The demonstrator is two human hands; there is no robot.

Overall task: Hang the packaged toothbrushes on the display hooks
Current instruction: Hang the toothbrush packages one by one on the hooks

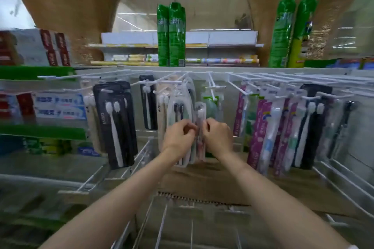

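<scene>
A clear-packaged toothbrush (200, 115) stands upright at the centre of the rack, pinched from both sides. My left hand (179, 135) grips its left edge and my right hand (217, 134) grips its right edge. Behind my left hand hang several clear toothbrush packs (179, 103) on a white display hook (162, 82). Another white hook (215, 87) sticks out just above and right of the held pack, with a green pack (210, 103) on it. The held pack's top hole is too blurred to make out.
Black toothbrush packs (115, 123) hang at the left, purple and black ones (267, 127) at the right. Bare lower hooks (97, 178) jut toward me. A cardboard box (202, 180) lies under my arms. Toothpaste boxes (60, 107) fill the left shelves; green cans (172, 34) stand on top.
</scene>
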